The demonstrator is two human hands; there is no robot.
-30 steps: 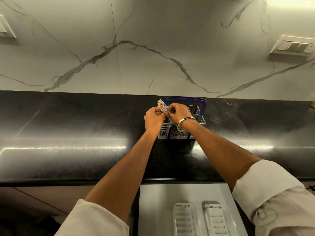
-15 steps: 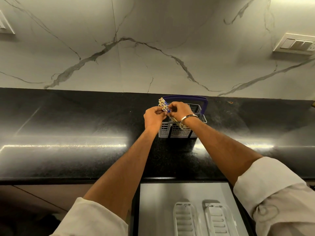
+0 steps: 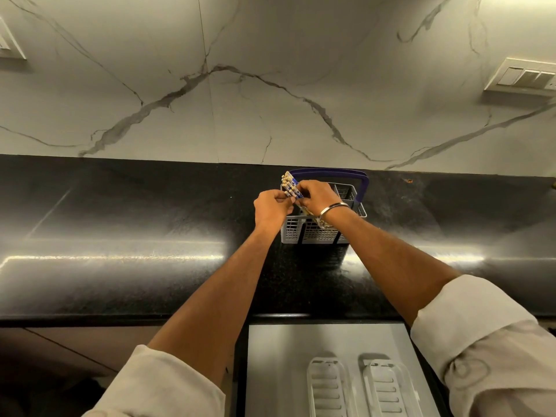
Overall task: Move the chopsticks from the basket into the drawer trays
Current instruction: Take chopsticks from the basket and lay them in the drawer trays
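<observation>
A grey slotted basket (image 3: 313,233) with a dark blue handle (image 3: 331,173) stands on the black countertop (image 3: 120,236). A bundle of pale chopsticks (image 3: 289,185) with blue patterned tops leans out of the basket's left side. My right hand (image 3: 316,195) grips the bundle from the right, a metal bangle on its wrist. My left hand (image 3: 270,207) pinches the bundle from the left. Both hands hide the chopsticks' lower parts. Below the counter edge, the open drawer (image 3: 279,371) holds two white slotted trays (image 3: 328,386) side by side.
A marble-patterned wall (image 3: 270,85) rises behind the counter, with switch plates at far left (image 3: 9,43) and far right (image 3: 526,76). The counter's front edge (image 3: 120,319) runs across, above the drawer. White sleeves cover both forearms near the bottom of the view.
Both hands stay on the chopstick bundle at the basket; the bundle has risen slightly and the view has shifted a little.
</observation>
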